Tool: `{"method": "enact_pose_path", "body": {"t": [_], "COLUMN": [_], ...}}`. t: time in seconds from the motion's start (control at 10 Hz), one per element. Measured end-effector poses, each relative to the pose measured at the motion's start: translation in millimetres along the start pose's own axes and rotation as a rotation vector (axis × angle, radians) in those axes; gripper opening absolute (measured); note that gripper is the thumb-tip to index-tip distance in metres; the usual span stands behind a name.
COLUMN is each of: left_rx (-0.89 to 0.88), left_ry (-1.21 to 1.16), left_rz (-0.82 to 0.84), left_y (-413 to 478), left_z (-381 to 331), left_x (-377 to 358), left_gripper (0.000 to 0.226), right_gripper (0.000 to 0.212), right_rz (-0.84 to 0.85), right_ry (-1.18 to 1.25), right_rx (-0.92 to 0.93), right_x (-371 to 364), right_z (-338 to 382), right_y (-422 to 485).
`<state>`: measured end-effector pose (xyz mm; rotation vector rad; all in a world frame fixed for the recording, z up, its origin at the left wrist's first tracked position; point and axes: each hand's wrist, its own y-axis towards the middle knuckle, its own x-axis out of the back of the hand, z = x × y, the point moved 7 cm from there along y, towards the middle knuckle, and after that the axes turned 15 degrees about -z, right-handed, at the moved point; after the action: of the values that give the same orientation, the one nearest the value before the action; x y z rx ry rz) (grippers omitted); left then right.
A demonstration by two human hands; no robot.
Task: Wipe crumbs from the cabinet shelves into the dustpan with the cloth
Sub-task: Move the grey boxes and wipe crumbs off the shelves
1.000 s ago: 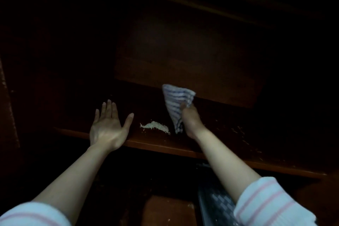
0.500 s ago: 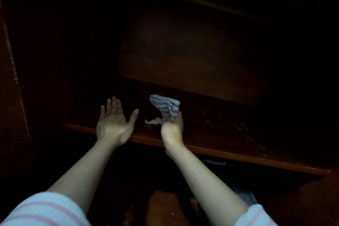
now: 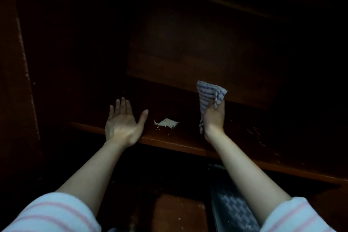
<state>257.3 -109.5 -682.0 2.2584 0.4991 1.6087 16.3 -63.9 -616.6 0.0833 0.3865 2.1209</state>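
Left hand [image 3: 122, 126] open, right hand [image 3: 214, 118] seemingly tight around cloth [image 3: 208, 93], crumbs [image 3: 166, 123] between them.

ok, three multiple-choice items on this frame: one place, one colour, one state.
1. Where is the crumb pile?
A. on the floor below
B. on the shelf, between the left hand and the right hand
C. in a bowl

2. What colour are the stripes on the cloth?
A. blue
B. red
C. green

3. How is the left hand?
A. gripping the cloth
B. clenched in a fist
C. open, fingers straight, holding nothing

Answers:
1 B: the pale pile lies on the shelf board with a hand on either side.
2 A: the cloth in the right hand shows blue stripes on white.
3 C: its fingers are spread straight with nothing in them.
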Motion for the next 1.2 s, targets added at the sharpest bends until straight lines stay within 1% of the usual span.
{"method": "enact_pose_path", "body": {"t": [0.1,0.2,0.3,0.4,0.5,0.6,0.7,0.8,0.9,1.0,1.1,1.2], "left_rx": [0.009,0.010,0.010,0.020,0.027,0.019,0.011,0.011,0.008,0.010,0.006,0.006], "left_ry": [0.004,0.008,0.017,0.023,0.032,0.024,0.016,0.016,0.019,0.021,0.021,0.025], "left_rz": [-0.003,-0.005,-0.003,0.001,-0.002,0.006,0.003,-0.003,0.006,0.005,0.013,0.017], "left_y": [0.7,1.4,1.3,1.0,0.1,0.1,-0.3,0.0,-0.1,0.2,0.5,0.6], "left_z": [0.2,0.0,-0.6,0.0,-0.5,0.1,-0.7,-0.7,-0.4,-0.2,-0.2,-0.5], "left_x": [0.2,-0.2,-0.6,-0.4,0.9,0.4,0.3,1.1,0.9,0.9,0.4,0.0], "left_gripper": [0.081,0.081,0.080,0.079,0.080,0.080,0.080,0.080,0.080,0.080,0.080,0.080], "right_gripper": [0.036,0.035,0.032,0.031,0.033,0.034,0.034,0.035,0.031,0.031,0.030,0.029], "right_rz": [0.063,0.182,0.322,0.440,0.482,0.403,0.230,0.138,0.332,0.268,0.281,0.301], "right_ry": [-0.197,-0.482,-0.678,-0.541,-0.213,0.077,0.158,-0.092,-0.480,-0.466,-0.453,-0.350], "right_rx": [0.049,0.131,0.236,0.158,-0.061,-0.247,-0.096,0.187,0.325,0.321,0.305,0.208], "right_x": [1.4,-9.4,-28.2,-45.7,-54.6,-45.6,-25.9,-6.4,-10.2,-1.5,-0.2,1.6], "right_z": [-17.5,-37.1,-41.1,-37.9,-33.3,-21.4,-1.5,6.0,-22.2,-26.9,-28.0,-26.6], "right_y": [6.6,-5.0,-22.2,-39.2,-46.8,-38.2,-10.1,6.8,4.3,4.6,6.1,8.0]}}
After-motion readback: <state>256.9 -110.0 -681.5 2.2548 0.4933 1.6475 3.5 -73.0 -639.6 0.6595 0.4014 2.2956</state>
